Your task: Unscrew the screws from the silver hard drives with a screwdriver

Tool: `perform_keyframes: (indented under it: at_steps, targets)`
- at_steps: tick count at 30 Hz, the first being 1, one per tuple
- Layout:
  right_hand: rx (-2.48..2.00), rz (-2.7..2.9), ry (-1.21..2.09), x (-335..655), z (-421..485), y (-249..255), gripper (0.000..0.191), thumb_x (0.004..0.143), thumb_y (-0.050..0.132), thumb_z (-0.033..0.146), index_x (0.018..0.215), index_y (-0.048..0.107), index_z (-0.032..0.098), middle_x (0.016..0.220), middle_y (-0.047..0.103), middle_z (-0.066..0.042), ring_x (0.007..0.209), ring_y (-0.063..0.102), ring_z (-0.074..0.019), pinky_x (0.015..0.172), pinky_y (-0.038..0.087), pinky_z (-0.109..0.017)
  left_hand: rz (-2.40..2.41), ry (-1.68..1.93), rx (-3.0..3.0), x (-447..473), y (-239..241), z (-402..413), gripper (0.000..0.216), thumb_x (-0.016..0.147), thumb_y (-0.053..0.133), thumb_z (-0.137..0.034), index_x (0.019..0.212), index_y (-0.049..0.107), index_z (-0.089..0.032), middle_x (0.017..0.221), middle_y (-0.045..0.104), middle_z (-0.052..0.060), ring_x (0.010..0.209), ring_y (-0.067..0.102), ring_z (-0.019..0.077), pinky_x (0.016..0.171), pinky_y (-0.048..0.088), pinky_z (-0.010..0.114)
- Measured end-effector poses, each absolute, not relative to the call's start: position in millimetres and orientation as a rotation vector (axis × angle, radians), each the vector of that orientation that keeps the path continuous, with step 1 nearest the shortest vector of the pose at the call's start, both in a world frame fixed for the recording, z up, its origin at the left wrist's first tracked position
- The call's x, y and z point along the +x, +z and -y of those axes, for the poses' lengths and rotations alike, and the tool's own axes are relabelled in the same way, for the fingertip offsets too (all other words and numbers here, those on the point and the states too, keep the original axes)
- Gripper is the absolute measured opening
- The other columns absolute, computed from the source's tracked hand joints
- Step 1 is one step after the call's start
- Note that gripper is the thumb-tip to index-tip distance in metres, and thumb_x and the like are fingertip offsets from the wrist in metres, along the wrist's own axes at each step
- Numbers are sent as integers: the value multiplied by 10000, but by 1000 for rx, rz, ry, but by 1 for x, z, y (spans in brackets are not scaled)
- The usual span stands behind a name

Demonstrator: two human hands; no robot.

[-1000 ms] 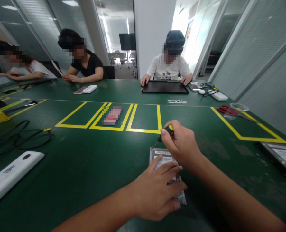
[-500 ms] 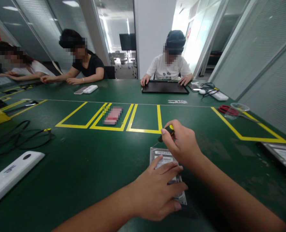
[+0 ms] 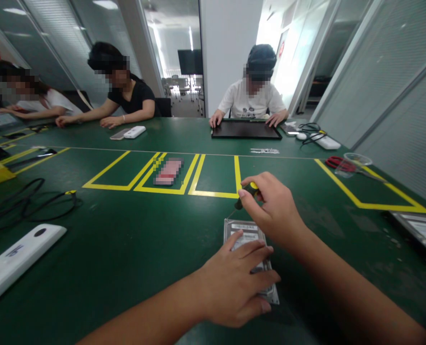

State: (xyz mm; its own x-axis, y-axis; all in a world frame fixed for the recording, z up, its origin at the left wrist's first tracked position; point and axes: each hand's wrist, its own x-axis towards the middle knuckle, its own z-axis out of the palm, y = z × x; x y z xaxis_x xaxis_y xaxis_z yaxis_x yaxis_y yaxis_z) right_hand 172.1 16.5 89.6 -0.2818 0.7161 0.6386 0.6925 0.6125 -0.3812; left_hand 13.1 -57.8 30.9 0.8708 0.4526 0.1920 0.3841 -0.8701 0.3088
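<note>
A silver hard drive [image 3: 244, 227] with white labels lies on the green table in front of me. Across its lower part rests my left hand [image 3: 234, 285], fingers spread and lying over the drive, covering much of its face. My right hand [image 3: 274, 207] is closed around the dark green and yellow handle of a screwdriver [image 3: 240, 203]. The thin shaft slants down to the drive's far left corner, where its tip appears to touch. Any screw at that corner is too small to make out.
At right lies another drive-like device [image 3: 419, 230]; beyond it are red-handled scissors [image 3: 340, 164] and a clear plastic cup [image 3: 356, 162]. A white power bank [image 3: 22, 261] and black cables [image 3: 29, 203] lie left. Co-workers sit opposite, one holding a black panel [image 3: 247, 130].
My right hand has shifted slightly and its fingers have turned a little on the screwdriver handle. The left hand and the drive look nearly unchanged.
</note>
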Motion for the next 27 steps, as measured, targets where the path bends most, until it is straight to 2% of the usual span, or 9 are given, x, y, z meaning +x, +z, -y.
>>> perform_keyframes:
  at_steps: [6,10,15,19,24,27]
  targets:
    - [-1124,1956,147,169,-18,96,339,832,678,308,1129,600,164,839,619,-18,639,508,-123,598,394,-257,-625,385,2790,13,31,57,474,969,501,-491,1385,503,-265,1540,402,109,1444,320,302,1189,132,590]
    - [-1126,1993,196,163,-14,104,267,810,697,288,1030,576,197,804,619,10,609,507,-109,588,381,-244,-628,405,2800,13,31,57,467,959,510,-494,1363,530,-261,1522,429,96,1422,352,309,1193,131,589]
    - [-1132,2059,55,153,-16,114,152,884,621,305,974,608,183,872,636,-30,770,566,-160,705,391,-284,-626,427,2815,13,29,57,472,956,507,-507,1355,540,-258,1510,442,92,1416,359,316,1194,129,592]
    - [-1180,2046,5,149,-21,118,213,912,623,394,866,632,186,853,624,-28,786,546,-166,700,363,-286,-637,427,2807,14,29,57,465,952,527,-502,1349,537,-260,1517,434,90,1423,350,308,1195,129,586]
    - [-1204,2026,36,146,-22,120,136,874,677,322,864,660,187,815,645,-12,765,573,-158,702,378,-281,-627,430,2801,14,28,56,470,956,513,-515,1355,530,-267,1514,435,92,1420,353,303,1193,108,593]
    - [-1155,1963,69,146,-20,119,169,847,695,289,978,651,191,810,661,0,743,591,-150,691,395,-270,-627,433,2790,14,28,55,468,959,506,-514,1355,532,-266,1512,438,96,1414,366,303,1194,103,592]
